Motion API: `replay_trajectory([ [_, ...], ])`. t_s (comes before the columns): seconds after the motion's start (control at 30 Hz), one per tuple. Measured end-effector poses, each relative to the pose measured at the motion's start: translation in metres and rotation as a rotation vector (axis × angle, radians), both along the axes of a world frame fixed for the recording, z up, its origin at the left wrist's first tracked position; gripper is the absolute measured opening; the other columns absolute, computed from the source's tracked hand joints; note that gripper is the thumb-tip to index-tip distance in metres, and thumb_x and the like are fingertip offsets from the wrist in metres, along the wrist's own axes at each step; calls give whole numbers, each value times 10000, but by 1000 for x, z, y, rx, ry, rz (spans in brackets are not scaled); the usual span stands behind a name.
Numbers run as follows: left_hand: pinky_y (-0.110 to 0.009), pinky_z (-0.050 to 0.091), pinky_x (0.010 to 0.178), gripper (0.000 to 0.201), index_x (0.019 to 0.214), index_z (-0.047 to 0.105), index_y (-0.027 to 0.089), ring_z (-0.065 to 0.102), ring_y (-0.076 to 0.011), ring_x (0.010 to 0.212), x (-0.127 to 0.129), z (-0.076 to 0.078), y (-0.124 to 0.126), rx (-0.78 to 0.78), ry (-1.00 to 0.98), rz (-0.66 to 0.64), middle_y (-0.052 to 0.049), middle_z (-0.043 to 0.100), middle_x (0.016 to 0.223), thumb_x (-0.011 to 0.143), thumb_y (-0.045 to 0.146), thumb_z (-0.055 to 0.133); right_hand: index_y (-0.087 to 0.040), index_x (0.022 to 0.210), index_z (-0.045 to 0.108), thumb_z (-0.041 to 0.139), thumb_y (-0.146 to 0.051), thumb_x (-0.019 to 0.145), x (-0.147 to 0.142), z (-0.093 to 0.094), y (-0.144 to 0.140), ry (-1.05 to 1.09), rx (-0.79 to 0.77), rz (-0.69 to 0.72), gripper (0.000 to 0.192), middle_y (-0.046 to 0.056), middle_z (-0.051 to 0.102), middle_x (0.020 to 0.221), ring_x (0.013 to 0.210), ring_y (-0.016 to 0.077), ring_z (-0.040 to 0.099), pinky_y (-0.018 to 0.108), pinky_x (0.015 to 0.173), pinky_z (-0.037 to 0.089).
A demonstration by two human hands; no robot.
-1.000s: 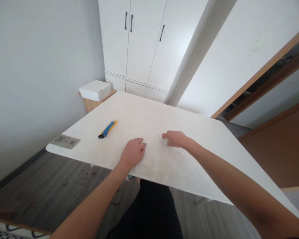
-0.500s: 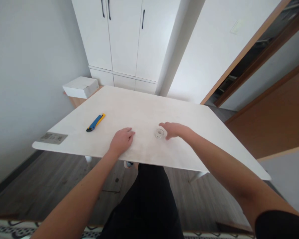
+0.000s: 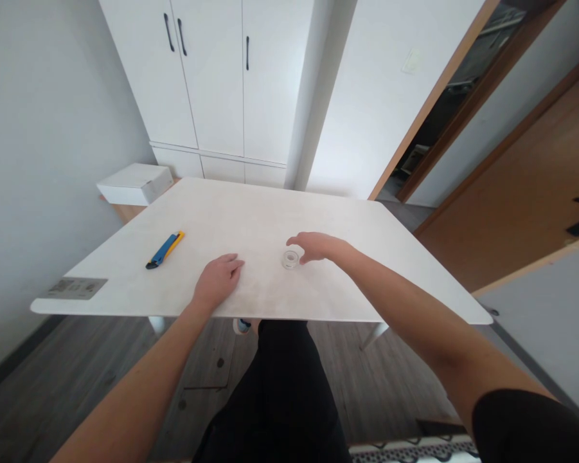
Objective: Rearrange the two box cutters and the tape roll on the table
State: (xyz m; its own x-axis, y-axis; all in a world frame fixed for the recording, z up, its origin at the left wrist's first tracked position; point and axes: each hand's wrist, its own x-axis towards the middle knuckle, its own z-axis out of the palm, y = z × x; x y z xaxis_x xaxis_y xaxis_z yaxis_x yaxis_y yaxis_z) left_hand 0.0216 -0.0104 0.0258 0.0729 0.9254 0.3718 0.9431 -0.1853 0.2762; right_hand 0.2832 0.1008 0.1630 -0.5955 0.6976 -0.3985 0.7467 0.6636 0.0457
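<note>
left hand (image 3: 216, 280): laid flat and released on the counter (image 3: 250, 218) | right hand (image 3: 315, 246): released, held just above and beside the tape roll (image 3: 290, 259) | tape roll: seated on counter between the hands | utility knife (image 3: 164, 249): placed well apart, left

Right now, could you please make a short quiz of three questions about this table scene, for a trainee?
1. True or false: the right hand grips the small clear roll.
2. Which thing lies nearest the left hand? A) utility knife B) clear roll C) white box
3. Fill in: the grey label sits at the table's near-left ____.

Key:
1. False; the hand is open just beside the roll, which stands on the table.
2. A
3. corner
</note>
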Motion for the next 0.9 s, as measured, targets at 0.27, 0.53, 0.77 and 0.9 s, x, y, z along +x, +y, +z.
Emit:
replay_trajectory([
  [0.27,-398,462,1064,391,1125,739,204,618,-243,1181,0,0,0,-2,9,-2,-98,665,1282,939,303,409,-349,1316,541,745,-282,771,-22,-40,5,-75,19,161,586,63,574,1293,1035,253,641,284,712,467],
  [0.53,-395,468,1060,383,1117,741,207,622,-241,1176,1,2,0,5,-5,-9,-96,667,1278,933,288,415,-293,1223,609,643,-248,834,-15,-40,0,-23,70,204,392,49,638,1207,1039,227,632,271,701,435],
  [0.77,-407,468,1058,379,1110,744,204,625,-252,1172,1,2,-1,12,-3,-11,-104,672,1268,934,286,419,-285,1254,595,658,-263,840,-15,-39,0,-17,50,209,419,60,621,1241,1058,232,625,279,756,444],
  [0.9,-406,466,1062,385,1117,743,205,623,-251,1175,1,2,-1,-1,-4,-11,-103,665,1282,933,284,414,-285,1252,593,662,-252,832,-13,-45,4,-1,37,205,427,67,615,1232,1046,234,626,278,761,446],
])
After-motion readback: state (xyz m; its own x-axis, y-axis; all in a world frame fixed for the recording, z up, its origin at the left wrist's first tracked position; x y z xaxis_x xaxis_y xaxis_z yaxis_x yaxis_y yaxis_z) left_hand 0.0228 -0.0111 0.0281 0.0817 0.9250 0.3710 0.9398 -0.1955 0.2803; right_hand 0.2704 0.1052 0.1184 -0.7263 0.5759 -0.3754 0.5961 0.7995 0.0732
